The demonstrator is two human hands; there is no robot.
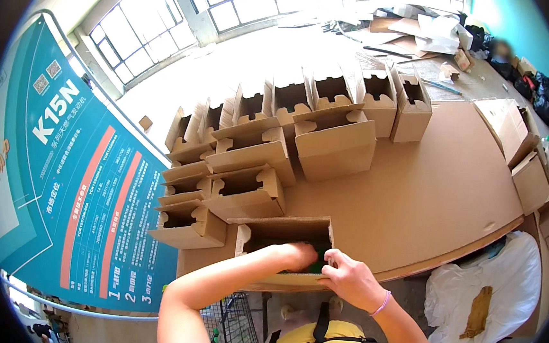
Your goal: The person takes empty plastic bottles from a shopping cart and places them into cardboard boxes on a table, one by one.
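An open cardboard box (286, 226) stands at the near edge of the cardboard-covered table, right in front of me. My left hand (300, 256) reaches down inside it, its fingers hidden by the hand itself and the box. Something dark green shows in the box beside that hand, too little of it to name. At the box's near right corner my right hand (347, 277) is closed, thumb and fingers pinching the cardboard edge. A pink band (381, 302) circles my right wrist.
Rows of open cardboard boxes (334, 147) stand at the left and back of the table (428, 183). Flattened cartons (531, 182) line the right side. A white sack (484, 297) lies low at right, a black wire basket (233, 326) below left. A teal banner (86, 189) rises left.
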